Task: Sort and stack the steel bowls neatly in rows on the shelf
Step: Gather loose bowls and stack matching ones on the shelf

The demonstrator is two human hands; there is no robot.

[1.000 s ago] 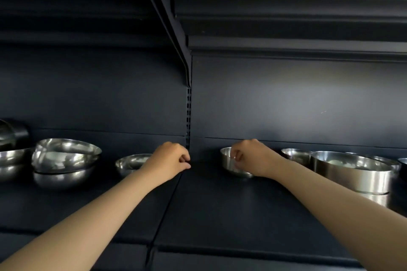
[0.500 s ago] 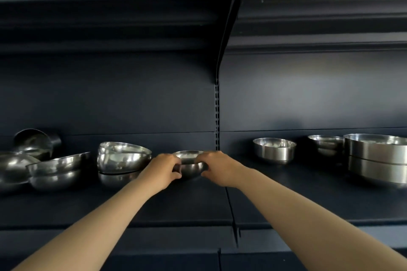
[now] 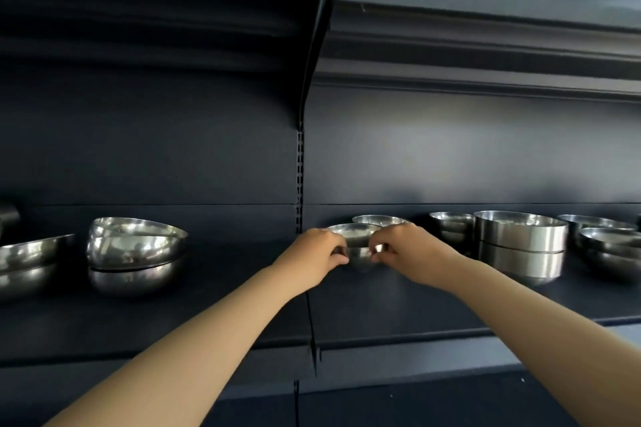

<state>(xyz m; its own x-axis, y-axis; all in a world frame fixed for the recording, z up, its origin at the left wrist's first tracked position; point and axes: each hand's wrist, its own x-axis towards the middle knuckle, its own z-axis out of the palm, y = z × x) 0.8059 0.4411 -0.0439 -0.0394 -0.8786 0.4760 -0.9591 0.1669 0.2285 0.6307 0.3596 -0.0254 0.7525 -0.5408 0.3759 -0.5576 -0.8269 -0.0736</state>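
Both hands' fingers (image 3: 341, 255) grip small bowl (image 3: 357, 243), open shelf (image 3: 242, 288) leftward.

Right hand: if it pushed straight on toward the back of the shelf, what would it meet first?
Most likely the small bowl right behind the bowl that the right hand and left hand hold; the gap between them is unclear.

You are looking at polished steel: the small bowl (image 3: 359, 246) held at twelve o'clock is mirror-glossy, smooth, throwing bright highlights. The stacked round bowls (image 3: 135, 255) at nine o'clock shine the same way. The straight-walled bowls (image 3: 520, 243) at three o'clock look more brushed, with a softer satin sheen. The shelf (image 3: 194, 315) beneath them is dark, matt painted metal, its back panel (image 3: 451, 149) faintly reflective.
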